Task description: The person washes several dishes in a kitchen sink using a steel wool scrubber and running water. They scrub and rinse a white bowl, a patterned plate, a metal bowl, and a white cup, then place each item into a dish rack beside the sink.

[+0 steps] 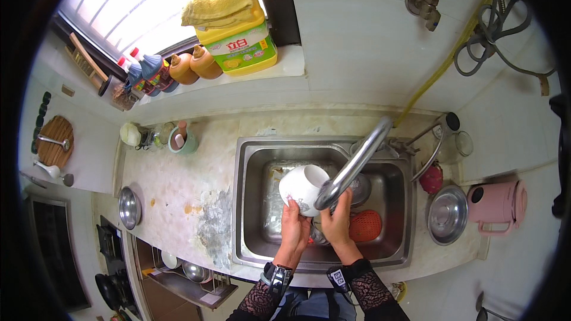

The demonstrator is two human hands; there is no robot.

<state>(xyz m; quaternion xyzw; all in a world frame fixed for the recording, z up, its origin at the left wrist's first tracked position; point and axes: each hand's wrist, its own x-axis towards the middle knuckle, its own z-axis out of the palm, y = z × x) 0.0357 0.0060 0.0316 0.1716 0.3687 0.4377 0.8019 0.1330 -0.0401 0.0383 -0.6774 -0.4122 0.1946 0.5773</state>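
Observation:
My left hand [294,227] grips a white ceramic bowl [299,182] with a small printed pattern from below. The bowl is tilted, its mouth facing up and right, over the stainless steel sink [254,249]. My right hand [335,227] is raised just right of the bowl, its fingertips partly hidden behind the chrome faucet spout [352,169]. Whether those fingers touch or hold anything is not visible. Beneath my hands, a red plastic mesh piece [366,225] and a round metal bowl [360,189] lie in the sink.
To the right stand a metal basin [447,215], a pink electric kettle [495,207] and a dragon fruit [431,177]. On the left counter are a steel bowl [129,207] and a green utensil cup [184,141]. A yellow detergent jug [241,49] sits on the windowsill.

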